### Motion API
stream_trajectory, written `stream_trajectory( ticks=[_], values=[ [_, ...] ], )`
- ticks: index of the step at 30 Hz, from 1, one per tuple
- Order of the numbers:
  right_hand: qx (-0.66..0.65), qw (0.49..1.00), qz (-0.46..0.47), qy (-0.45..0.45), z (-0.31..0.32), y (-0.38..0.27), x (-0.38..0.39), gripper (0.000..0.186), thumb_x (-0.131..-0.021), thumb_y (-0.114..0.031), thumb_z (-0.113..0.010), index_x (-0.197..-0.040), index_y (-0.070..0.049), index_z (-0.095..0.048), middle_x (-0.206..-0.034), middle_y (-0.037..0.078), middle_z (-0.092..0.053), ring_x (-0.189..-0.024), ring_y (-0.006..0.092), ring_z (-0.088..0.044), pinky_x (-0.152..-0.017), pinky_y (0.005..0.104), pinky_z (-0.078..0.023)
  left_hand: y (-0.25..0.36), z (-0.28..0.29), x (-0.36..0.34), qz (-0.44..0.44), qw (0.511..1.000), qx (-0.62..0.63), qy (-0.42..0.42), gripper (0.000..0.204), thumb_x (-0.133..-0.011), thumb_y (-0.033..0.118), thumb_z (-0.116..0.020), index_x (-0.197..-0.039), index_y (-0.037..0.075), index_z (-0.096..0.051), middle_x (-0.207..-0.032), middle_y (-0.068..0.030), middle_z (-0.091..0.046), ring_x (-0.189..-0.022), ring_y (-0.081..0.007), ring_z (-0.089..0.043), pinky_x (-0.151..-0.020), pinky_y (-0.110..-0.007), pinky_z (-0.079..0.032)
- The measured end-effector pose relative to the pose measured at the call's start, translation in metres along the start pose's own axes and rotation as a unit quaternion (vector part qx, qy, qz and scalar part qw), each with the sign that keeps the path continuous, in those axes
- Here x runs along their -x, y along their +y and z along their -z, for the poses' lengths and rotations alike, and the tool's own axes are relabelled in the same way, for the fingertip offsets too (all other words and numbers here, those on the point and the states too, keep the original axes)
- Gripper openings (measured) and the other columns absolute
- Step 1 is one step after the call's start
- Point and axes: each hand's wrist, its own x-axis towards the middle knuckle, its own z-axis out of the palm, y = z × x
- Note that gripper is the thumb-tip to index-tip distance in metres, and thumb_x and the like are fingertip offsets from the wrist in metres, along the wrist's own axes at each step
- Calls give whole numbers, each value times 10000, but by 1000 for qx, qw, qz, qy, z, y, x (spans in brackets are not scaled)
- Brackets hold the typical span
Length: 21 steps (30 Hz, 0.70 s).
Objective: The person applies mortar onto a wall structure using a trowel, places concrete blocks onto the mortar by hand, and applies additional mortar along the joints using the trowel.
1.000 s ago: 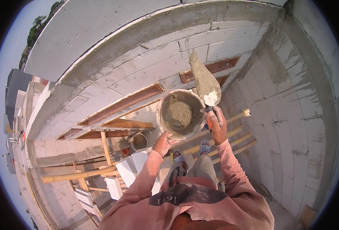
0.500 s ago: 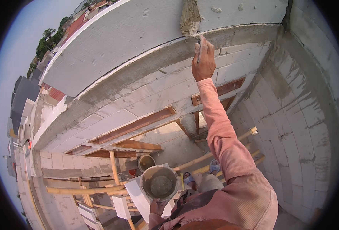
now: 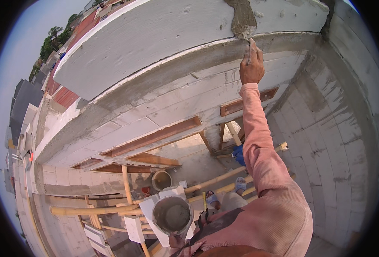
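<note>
My right hand (image 3: 252, 64) reaches up to the top course of the wall, closed on the handle of a trowel. Its blade lies against a strip of wet grey mortar (image 3: 243, 19) on the face of a pale block (image 3: 168, 36). Most of the blade is hard to tell from the mortar. Low in the view my left hand (image 3: 178, 240) grips the near rim of a bucket (image 3: 172, 214) with grey mortar inside. White blocks (image 3: 150, 204) lie beneath and beside the bucket.
Bamboo poles (image 3: 91, 210) run across below me, near my sandalled feet (image 3: 240, 185). A second bucket (image 3: 161, 180) stands lower down. Wooden frames (image 3: 155, 136) sit in the wall. A block wall (image 3: 322, 141) rises at right; rooftops (image 3: 67, 97) lie beyond the left edge.
The trowel hand and the mortar strip appear further right and slightly lower in view, which has shifted. The strip looks longer and smoother. Something blue shows beside my right forearm.
</note>
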Motion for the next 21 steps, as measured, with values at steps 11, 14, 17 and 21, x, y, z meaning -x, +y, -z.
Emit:
stream_trajectory(
  ticks=[11,14,17,21],
  values=[
    [-20,969,243,-42,55,58,-79,391,-945,-190,-651,-1332,-161,-601,-1097,56,-677,-964,248,-667,-787,355,-546,-39,-27,-20,-23,991,-26,-130,580,-845,116,-505,-1380,-80,-400,-1374,-259,-524,-1269,-409,-526,-1116,-531,-418],
    [54,953,294,-55,50,46,-102,386,-936,-169,-662,-1318,-163,-606,-1056,56,-674,-922,237,-675,-748,352,-551,-49,-47,-17,-20,992,-24,-121,582,-843,108,-513,-1381,-80,-394,-1364,-260,-529,-1267,-420,-524,-1116,-537,-416],
    [67,962,264,15,48,45,-121,362,-915,-196,-679,-1273,-185,-625,-972,1,-664,-812,209,-670,-684,336,-561,-61,-68,-10,-10,993,-24,-114,575,-836,99,-523,-1370,-79,-401,-1351,-259,-536,-1253,-426,-532,-1110,-544,-419],
    [50,966,252,14,52,40,-125,320,-923,-200,-668,-1241,-176,-636,-973,2,-665,-803,223,-677,-669,342,-561,-84,-71,-18,-30,990,11,-135,414,-839,69,-517,-1228,-75,-515,-1237,-238,-612,-1161,-415,-594,-1027,-582,-477]
  ],
)
